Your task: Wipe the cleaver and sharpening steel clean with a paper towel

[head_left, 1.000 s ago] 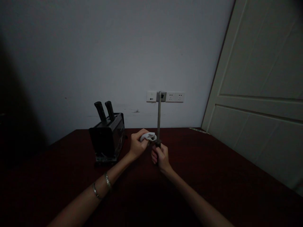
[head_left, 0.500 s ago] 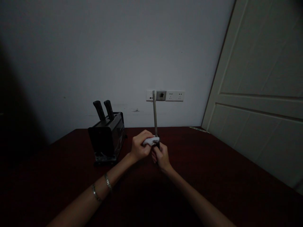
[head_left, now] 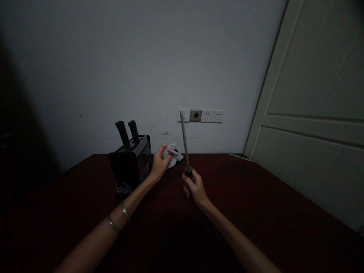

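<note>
My right hand is wrapped round the black handle of a honing steel. Its long grey rod points up, tilted slightly left. Off to the left, my left hand grips a crumpled white cloth, apart from the steel. Something dark shows behind and below the cloth, too dim to name. Beside my left hand stands a knife block with a dark front and shiny sides. Two black handles stick up out of its top.
Everything rests on a dark red-brown table against a grey wall. Wall sockets and a switch sit behind the steel. A pale panelled door borders the right side. A thin strip lies at the table's back right edge.
My left hand has moved left and away from the steel, with the white cloth in it. The steel has tipped a little more to the left in my right hand.
</note>
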